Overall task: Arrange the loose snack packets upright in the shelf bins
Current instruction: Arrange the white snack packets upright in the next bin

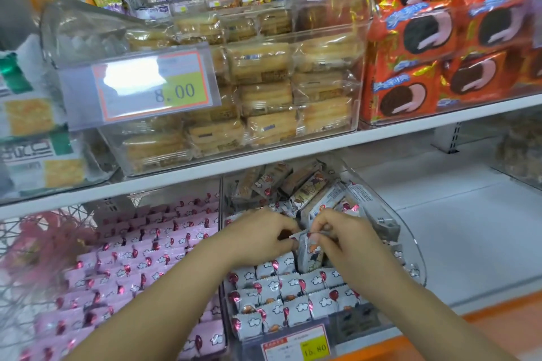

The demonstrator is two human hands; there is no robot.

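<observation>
Two white shelves (293, 157) bear clear bins (406, 246); the right hand (347, 240) pinches a packet (308, 253).

We face white metal shop shelving. An upper shelf board (293, 152) runs across the view, rising to the right in the wide-angle picture. Below it, the lower shelf deck (457, 214) shows its white surface at right. Behind that stretch stands a white back panel (396, 155), with a slotted upright (458, 133) and a bracket (447, 147) at its foot. An orange strip (504, 316) edges the lower deck's front at right. At far left we note a wire mesh rack (17, 243).

Light: bright, even, white. A strong glare patch sits on the clear price-label holder (137, 88) on the upper tier. Beyond the upper tier we make out further shelf rows (211, 0), blurred.
</observation>
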